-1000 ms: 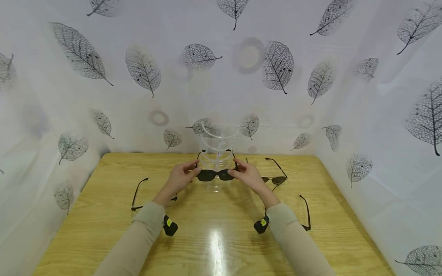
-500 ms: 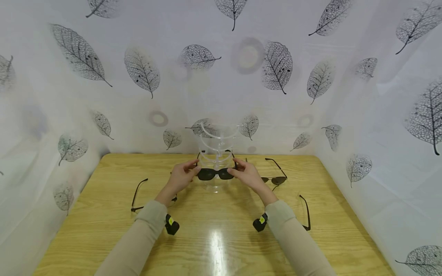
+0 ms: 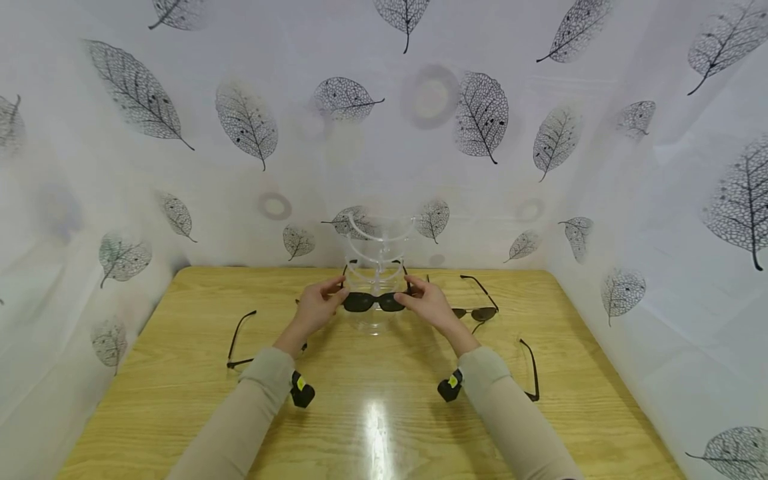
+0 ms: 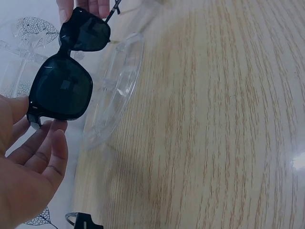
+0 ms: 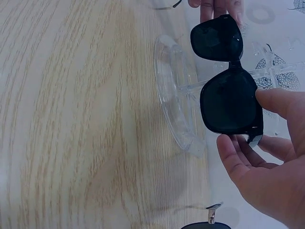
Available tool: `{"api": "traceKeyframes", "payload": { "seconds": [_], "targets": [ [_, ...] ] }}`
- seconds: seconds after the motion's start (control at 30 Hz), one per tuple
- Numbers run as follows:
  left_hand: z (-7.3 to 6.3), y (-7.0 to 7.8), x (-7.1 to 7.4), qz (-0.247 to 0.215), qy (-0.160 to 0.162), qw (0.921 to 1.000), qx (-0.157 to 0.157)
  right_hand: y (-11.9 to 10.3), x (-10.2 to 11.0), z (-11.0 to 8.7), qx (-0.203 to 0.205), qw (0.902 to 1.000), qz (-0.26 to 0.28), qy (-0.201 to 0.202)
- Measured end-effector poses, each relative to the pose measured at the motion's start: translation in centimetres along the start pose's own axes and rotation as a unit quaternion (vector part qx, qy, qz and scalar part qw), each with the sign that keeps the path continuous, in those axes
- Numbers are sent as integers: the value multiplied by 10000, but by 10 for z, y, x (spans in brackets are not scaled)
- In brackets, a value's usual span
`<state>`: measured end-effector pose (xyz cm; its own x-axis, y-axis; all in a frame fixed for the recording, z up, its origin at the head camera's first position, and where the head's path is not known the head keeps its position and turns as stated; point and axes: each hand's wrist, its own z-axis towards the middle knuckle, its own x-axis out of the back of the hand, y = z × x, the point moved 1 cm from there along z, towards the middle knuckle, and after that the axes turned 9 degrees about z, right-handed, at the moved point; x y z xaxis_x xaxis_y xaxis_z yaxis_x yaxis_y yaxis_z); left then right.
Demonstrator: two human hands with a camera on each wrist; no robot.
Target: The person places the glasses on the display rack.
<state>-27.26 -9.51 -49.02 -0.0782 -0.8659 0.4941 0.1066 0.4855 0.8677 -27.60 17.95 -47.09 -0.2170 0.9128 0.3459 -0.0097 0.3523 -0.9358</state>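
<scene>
Both hands hold one pair of black sunglasses (image 3: 359,303), front toward me and temples unfolded away from me. My left hand (image 3: 314,310) pinches the left end of the frame between thumb and fingers. At the opposite end, my right hand (image 3: 433,308) grips the frame, its thumb by the lens edge. A clear display stand (image 3: 382,238) with curved tiers rises just behind the sunglasses, its round base (image 5: 169,90) on the table. Dark lenses (image 4: 64,88) fill much of the left wrist view. Whether the temples touch a tier, I cannot tell.
On the wooden table (image 3: 372,393), sunglasses (image 3: 483,313) lie right of the stand. Glasses with a dark temple (image 3: 536,373) are partly behind the right forearm; another pair (image 3: 235,340) is partly behind the left arm. A leaf-printed sheet (image 3: 384,160) surrounds the table.
The sunglasses have risen very slightly in front of the stand. Both wrists have shifted a little inward, toward each other. The grip of both hands looks the same.
</scene>
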Motion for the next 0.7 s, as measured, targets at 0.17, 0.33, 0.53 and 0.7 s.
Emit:
{"api": "traceKeyframes", "payload": {
  "seconds": [0.17,0.33,0.53,0.7],
  "targets": [
    [0,-1,-1,43,42,10000,79,4,-1,1,46,10000,-33,22],
    [-1,0,-2,39,78,9999,55,6,-2,1,44,10000,-57,41],
    [-1,-1,-3,101,104,9999,-21,5,-2,0,8,9999,-114,78],
    [-3,-2,-2,163,125,9998,-65,6,-3,0,39,9999,-145,39]
  ]
}}
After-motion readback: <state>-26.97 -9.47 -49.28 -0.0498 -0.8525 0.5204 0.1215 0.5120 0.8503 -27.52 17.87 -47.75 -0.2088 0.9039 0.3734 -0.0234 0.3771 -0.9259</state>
